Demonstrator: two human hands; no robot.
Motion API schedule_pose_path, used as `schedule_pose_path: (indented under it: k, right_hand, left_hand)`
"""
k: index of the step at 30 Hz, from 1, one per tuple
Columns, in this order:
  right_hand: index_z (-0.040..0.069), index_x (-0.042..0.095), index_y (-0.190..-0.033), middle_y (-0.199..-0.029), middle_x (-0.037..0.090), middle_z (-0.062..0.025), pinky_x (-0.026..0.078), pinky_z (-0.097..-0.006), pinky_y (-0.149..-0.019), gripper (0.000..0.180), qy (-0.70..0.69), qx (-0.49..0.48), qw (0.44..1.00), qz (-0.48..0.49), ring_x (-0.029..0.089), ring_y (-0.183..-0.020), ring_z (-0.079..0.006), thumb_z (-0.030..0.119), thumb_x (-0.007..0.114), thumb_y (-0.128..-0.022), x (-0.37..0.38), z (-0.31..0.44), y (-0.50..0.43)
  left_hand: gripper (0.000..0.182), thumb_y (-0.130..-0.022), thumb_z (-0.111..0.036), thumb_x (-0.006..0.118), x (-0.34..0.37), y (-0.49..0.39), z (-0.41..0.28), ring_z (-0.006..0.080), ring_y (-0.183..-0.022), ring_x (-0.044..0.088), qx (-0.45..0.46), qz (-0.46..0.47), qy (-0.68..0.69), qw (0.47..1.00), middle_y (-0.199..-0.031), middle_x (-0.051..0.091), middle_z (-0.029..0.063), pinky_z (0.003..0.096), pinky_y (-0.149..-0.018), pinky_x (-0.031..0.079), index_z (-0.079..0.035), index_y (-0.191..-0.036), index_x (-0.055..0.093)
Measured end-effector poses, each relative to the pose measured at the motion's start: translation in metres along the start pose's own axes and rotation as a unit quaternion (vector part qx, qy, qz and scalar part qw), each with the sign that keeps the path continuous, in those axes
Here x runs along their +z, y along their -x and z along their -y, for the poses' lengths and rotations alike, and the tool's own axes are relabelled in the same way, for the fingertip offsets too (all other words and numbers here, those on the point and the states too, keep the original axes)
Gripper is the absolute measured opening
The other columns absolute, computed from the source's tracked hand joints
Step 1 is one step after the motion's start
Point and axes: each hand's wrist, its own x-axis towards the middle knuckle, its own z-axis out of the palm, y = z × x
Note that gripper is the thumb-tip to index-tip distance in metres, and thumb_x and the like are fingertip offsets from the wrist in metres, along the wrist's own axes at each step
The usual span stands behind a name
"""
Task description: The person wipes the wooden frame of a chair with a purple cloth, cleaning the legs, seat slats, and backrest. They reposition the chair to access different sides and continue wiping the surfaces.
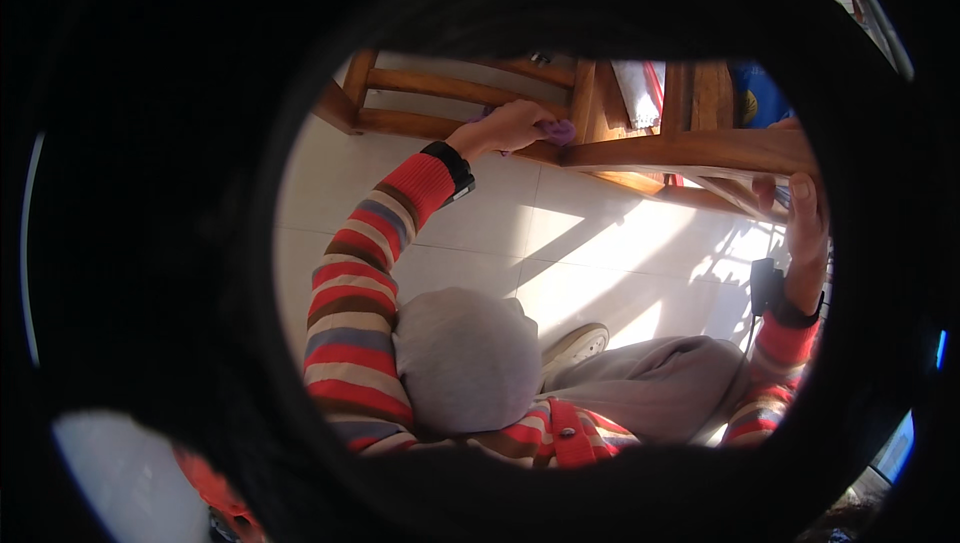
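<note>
My left hand (pixel 511 127) is closed around a crumpled purple cloth (pixel 559 132), which touches the lower rail of a wooden slatted frame (pixel 431 125) near a corner post. At the right rim of the picture is my right hand (pixel 807 217), by the front wooden rail (pixel 697 149) of the same furniture. Its thumb points up to the rail's underside. The dark rim hides part of this hand, so its grip cannot be made out. Each wrist wears a black band, and a small dark box with a cable sits at the right one.
Behind the front rail lie a white and red package (pixel 641 93) and a blue bag (pixel 757 97). Pale floor tiles (pixel 465 213) carry bright sunlight and shadows. My bent grey-trousered knee (pixel 469 363) and a light shoe (pixel 581 348) are below. A dark rim surrounds the view.
</note>
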Motion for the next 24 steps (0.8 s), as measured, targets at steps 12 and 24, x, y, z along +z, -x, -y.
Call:
schedule_pose_path:
  k: [12, 24]
  right_hand:
    - [-0.002, 0.051, -0.123, -0.07, 0.057, -0.0029, 0.039, -0.0203, -0.053, 0.06, 0.035, -0.019, 0.998, -0.042, 0.05, -0.053, -0.0078, 0.049, 0.061, -0.092, 0.005, 0.001, 0.001]
    - [0.003, 0.055, -0.12, -0.066, 0.055, -0.0003, 0.039, -0.0206, -0.053, 0.056, 0.004, 0.01, 0.999, -0.04, 0.05, -0.051, -0.0069, 0.051, 0.06, -0.092, 0.009, 0.004, 0.0]
  left_hand:
    - [0.024, -0.102, -0.023, 0.057, -0.031, 0.024, -0.02, 0.0019, -0.067, 0.052, 0.026, -0.021, 0.228, 0.973, -0.08, 0.059, -0.0045, 0.0201, -0.056, 0.046, -0.001, -0.104, 0.066]
    - [0.05, -0.081, -0.039, 0.072, -0.007, 0.136, -0.061, 0.0354, -0.076, 0.069, -0.027, 0.097, -0.162, 0.982, -0.091, 0.07, 0.0221, 0.0458, -0.07, 0.054, 0.001, -0.11, 0.067]
